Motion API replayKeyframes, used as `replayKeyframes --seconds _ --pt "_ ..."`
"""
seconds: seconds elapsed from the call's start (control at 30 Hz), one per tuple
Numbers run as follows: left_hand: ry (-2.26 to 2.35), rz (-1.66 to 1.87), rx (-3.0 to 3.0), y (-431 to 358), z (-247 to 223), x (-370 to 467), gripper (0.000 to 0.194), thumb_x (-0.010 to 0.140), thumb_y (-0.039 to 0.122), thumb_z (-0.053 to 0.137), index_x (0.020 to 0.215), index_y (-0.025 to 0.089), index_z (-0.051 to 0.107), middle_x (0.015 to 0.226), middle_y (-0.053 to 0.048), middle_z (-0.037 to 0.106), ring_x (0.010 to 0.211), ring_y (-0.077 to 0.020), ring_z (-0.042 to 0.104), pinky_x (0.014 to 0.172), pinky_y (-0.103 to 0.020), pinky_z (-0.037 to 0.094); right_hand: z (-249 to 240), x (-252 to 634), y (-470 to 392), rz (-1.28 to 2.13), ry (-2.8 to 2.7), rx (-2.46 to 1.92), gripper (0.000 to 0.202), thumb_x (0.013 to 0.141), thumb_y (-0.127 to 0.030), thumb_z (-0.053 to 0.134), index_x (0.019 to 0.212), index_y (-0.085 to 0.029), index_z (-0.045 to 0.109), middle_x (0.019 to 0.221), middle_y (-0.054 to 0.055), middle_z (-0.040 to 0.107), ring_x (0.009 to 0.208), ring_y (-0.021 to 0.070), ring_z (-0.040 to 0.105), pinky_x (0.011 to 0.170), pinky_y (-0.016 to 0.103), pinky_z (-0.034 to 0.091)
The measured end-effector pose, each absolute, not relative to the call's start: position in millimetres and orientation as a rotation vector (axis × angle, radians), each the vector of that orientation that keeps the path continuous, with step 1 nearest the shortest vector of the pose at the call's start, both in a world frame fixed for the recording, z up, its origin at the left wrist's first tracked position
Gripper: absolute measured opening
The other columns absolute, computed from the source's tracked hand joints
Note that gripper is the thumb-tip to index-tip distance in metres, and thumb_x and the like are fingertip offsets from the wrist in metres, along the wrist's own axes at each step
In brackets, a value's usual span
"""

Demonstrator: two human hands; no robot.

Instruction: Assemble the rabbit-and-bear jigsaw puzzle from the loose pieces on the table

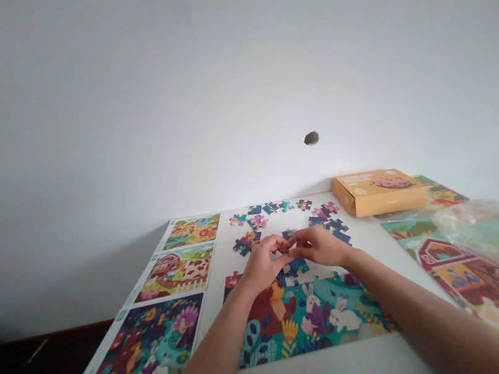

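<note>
On the white table lies a partly joined puzzle (315,314) with rabbits, a bear and plants. Over its upper part, my left hand (270,260) and my right hand (318,246) meet at the fingertips. Both hands have bent fingers pressed together; what they hold, if anything, is hidden. Dark blue joined pieces (296,270) lie just below the fingers. Loose pieces lie beyond the hands: an orange and dark cluster (247,242) to the left, a purple and blue cluster (327,219) to the right, and several more (271,208) at the back.
A reference sheet (203,300) with three pictures lies at the left. A yellow puzzle box (384,192) stands at the back right. In front of it are a finished farm puzzle (493,282) and a clear plastic bag (493,219). Behind the table rises a white wall (216,92).
</note>
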State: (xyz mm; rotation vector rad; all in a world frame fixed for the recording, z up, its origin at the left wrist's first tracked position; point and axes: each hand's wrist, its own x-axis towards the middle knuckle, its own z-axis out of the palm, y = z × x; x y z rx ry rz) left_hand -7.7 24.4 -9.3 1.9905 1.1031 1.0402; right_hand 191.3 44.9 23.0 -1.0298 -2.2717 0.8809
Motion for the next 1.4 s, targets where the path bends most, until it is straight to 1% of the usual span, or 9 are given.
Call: replayKeyframes --seconds 0.13,0.3,0.4,0.47,0.6,0.8,1.03,1.3,1.4 --pt "1.158 0.985 2.145 22.3 -5.4 -8.5 0.015 0.084 0.032 0.063 0.092 0.020 0.066 0.092 -0.003 0.071 0.084 -0.0179 0.062 0.083 -0.032 0.046 26.7 206.6 39.3 0.984 -2.249 -1.162 0.016 0.080 -0.028 0.064 0.088 -0.019 0.074 0.062 -0.002 0.064 0.056 0.0119 0.054 0.056 0.023 0.038" --pt "1.152 0.815 2.320 18.8 0.6 -8.2 0.014 0.088 0.022 0.054 0.086 0.021 0.068 0.089 -0.002 0.071 0.089 -0.0186 0.060 0.090 -0.035 0.040 8.4 222.2 25.2 0.773 -2.195 -1.262 0.012 0.082 -0.025 0.063 0.086 -0.020 0.073 0.068 0.000 0.066 0.064 0.0142 0.058 0.062 0.024 0.041" --pt "1.153 0.734 2.413 15.0 3.6 -6.3 0.015 0.088 0.022 0.053 0.086 0.022 0.068 0.090 -0.003 0.070 0.093 -0.0201 0.059 0.093 -0.037 0.036 1.7 222.1 20.5 0.635 -2.222 -1.257 0.011 0.082 -0.023 0.062 0.087 -0.021 0.072 0.075 0.002 0.067 0.075 0.0160 0.060 0.072 0.026 0.043" --pt "1.149 0.692 2.468 12.8 5.2 -5.2 0.013 0.087 0.024 0.056 0.086 0.022 0.068 0.091 -0.003 0.069 0.094 -0.0207 0.058 0.093 -0.038 0.034 1.6 220.1 19.9 0.564 -2.240 -1.275 0.010 0.082 -0.022 0.063 0.087 -0.021 0.072 0.076 0.002 0.067 0.079 0.0171 0.060 0.076 0.027 0.043" --pt "1.124 0.651 2.534 11.3 6.0 -4.7 0.009 0.086 0.024 0.059 0.084 0.022 0.067 0.090 -0.002 0.068 0.093 -0.0206 0.056 0.091 -0.038 0.032 4.2 216.2 19.2 0.482 -2.240 -1.344 0.008 0.083 -0.023 0.062 0.085 -0.021 0.071 0.078 0.003 0.067 0.082 0.0187 0.059 0.076 0.028 0.042" --pt "1.080 0.609 2.574 11.5 6.4 -4.5 0.012 0.086 0.025 0.061 0.076 0.021 0.068 0.084 -0.002 0.068 0.087 -0.0191 0.056 0.090 -0.038 0.031 5.7 215.1 16.0 0.439 -2.290 -1.430 0.007 0.084 -0.022 0.063 0.086 -0.022 0.069 0.082 0.004 0.069 0.090 0.0214 0.058 0.080 0.030 0.039" --pt "1.054 0.626 2.542 12.1 4.1 -5.2 0.013 0.086 0.024 0.060 0.077 0.021 0.068 0.084 -0.002 0.069 0.084 -0.0180 0.057 0.089 -0.037 0.033 7.0 216.2 15.8 0.428 -2.322 -1.380 0.006 0.083 -0.022 0.063 0.087 -0.022 0.068 0.084 0.003 0.068 0.094 0.0216 0.057 0.084 0.033 0.036" --pt "1.082 0.616 2.519 13.8 2.1 -6.3 0.008 0.084 0.022 0.061 0.080 0.022 0.068 0.082 -0.001 0.068 0.084 -0.0179 0.059 0.089 -0.037 0.033 3.8 218.4 19.0 0.425 -2.307 -1.362 0.005 0.082 -0.023 0.065 0.086 -0.022 0.069 0.081 0.003 0.068 0.094 0.0217 0.056 0.084 0.035 0.035" --pt "1.078 0.614 2.507 13.9 1.8 -6.3 0.008 0.084 0.021 0.061 0.080 0.022 0.068 0.082 -0.001 0.067 0.081 -0.0169 0.059 0.088 -0.036 0.033 4.4 218.2 19.1 0.534 -2.222 -1.339 0.004 0.080 -0.021 0.064 0.082 -0.021 0.068 0.079 0.002 0.067 0.087 0.0191 0.057 0.082 0.032 0.038"
